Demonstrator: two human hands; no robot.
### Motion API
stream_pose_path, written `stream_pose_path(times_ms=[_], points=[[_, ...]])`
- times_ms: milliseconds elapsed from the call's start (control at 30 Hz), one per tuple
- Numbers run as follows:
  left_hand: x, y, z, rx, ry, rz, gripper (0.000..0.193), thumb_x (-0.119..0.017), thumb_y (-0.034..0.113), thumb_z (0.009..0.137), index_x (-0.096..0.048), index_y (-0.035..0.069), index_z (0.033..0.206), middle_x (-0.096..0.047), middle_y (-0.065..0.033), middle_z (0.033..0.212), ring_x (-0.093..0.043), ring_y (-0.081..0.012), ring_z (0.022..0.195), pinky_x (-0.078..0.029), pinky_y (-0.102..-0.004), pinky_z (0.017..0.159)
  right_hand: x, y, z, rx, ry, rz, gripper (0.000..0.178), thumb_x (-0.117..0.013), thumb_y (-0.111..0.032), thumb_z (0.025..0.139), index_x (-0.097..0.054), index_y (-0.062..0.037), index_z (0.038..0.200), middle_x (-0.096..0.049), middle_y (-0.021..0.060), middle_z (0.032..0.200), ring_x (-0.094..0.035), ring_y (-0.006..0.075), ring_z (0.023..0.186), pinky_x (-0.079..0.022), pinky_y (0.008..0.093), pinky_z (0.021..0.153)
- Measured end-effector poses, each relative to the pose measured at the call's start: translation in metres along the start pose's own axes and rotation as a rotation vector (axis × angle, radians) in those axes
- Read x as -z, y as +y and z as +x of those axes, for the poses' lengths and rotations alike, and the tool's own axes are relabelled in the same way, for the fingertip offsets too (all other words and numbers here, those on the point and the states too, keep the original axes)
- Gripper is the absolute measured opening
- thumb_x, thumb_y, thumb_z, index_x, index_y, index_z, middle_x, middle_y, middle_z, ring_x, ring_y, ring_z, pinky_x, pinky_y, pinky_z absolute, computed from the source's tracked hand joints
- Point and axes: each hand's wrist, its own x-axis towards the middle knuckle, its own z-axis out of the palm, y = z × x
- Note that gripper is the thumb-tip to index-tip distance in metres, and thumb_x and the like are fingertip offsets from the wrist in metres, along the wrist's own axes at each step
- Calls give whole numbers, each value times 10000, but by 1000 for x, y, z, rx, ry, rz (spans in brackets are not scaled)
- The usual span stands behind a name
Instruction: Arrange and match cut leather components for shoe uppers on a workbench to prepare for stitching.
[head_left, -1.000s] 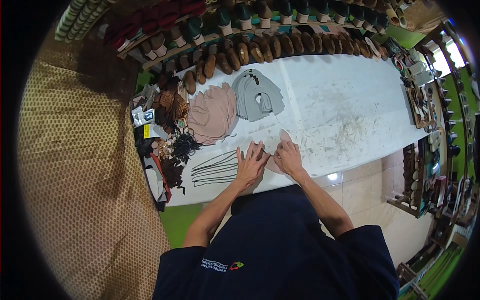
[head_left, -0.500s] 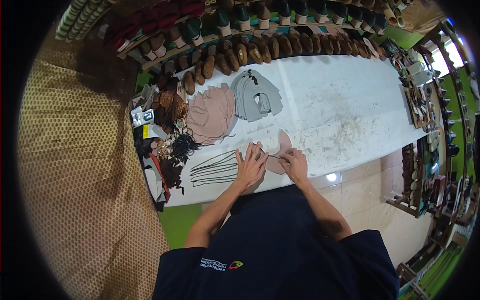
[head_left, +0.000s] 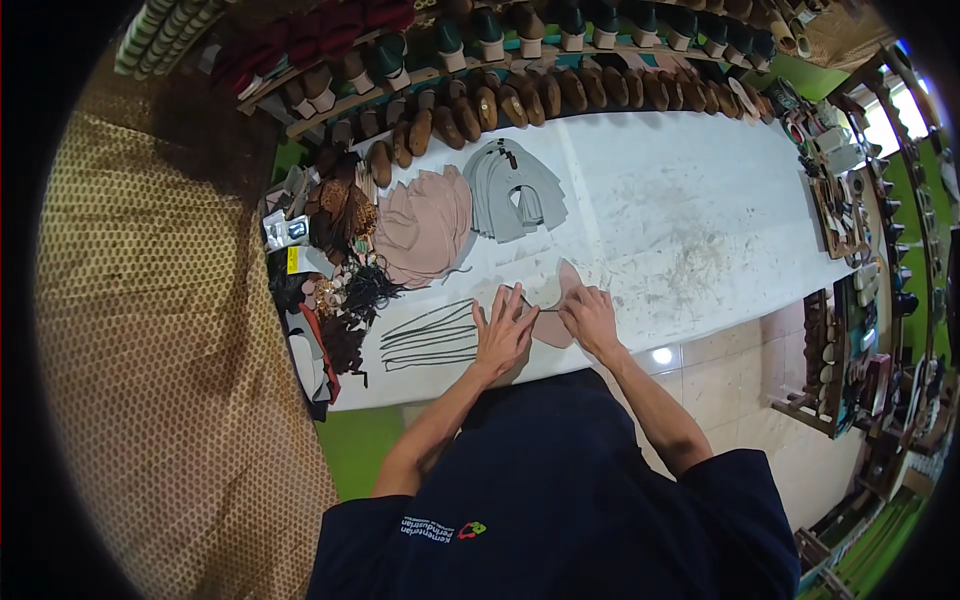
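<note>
Pinching dark cord (head_left: 549,310) over pink piece (head_left: 551,331), just right of frame centre, with my right hand (head_left: 590,320); my left hand (head_left: 502,335) spread flat beside. Cord could drift crooked if left-hand pressure slackens.

brown shoe forms (head_left: 550,97) lined up at back, dk green shoes (head_left: 572,20) shelved behind, gold patt. cloth (head_left: 180,300) hung L, striped rolls (head_left: 165,40) stacked top L

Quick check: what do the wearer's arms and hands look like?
The left hand and right hand are gloveless, and no watch shows. Both forearms are bare below short, dark navy sleeves; the matching shirt bears a small coloured emblem beside white lettering.
</note>
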Motion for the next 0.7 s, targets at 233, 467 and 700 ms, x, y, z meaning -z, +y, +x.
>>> stream_pose_path(times_ms=[233,467,700], points=[[-1,3,0,-21,44,41,439,-612,285,1027,-598,273,1466,-227,-117,1737,-216,-369,1587,-135,-790,1126,0,6,10,37,-55,-14,131,-744,-216,863,-757,-92,902,-645,41,1091,-587,276,1076,-432,446,950],[11,6,6,-115,40,97,469,-646,269,991,-597,227,1456,-258,-113,1725,-241,-371,1575,-173,-783,1120,-1,11,13,63,-83,-9,122,-754,-211,841,-756,-93,870,-645,47,1085,-585,283,1076,-435,449,945],[1,13,5,-84,53,138,494,-644,259,976,-592,229,1467,-262,-97,1724,-246,-376,1572,-184,-780,1119,3,7,18,43,-105,-22,124,-767,-218,825,-755,-97,852,-649,54,1072,-589,283,1075,-434,448,948]])
